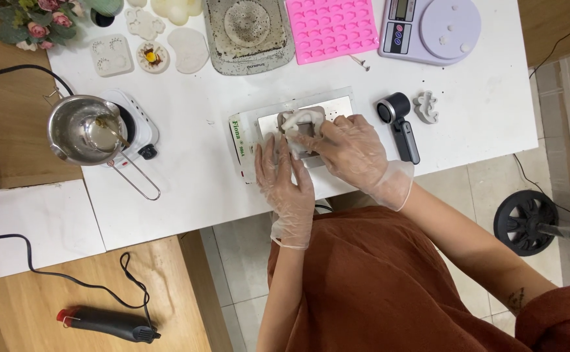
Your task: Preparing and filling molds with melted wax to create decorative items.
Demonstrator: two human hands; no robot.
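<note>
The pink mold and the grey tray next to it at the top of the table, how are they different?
The pink mold is bright and looks clean; the grey tray is dull and speckled with white residue. The pink mold has rows of many small cavities; the grey tray has one big round patch in its middle. Both lie flat on the white table, side by side, away from both gloved hands.

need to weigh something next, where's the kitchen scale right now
In the head view the pale lilac kitchen scale sits at the white table's top right, just right of the pink silicone mould.
</note>
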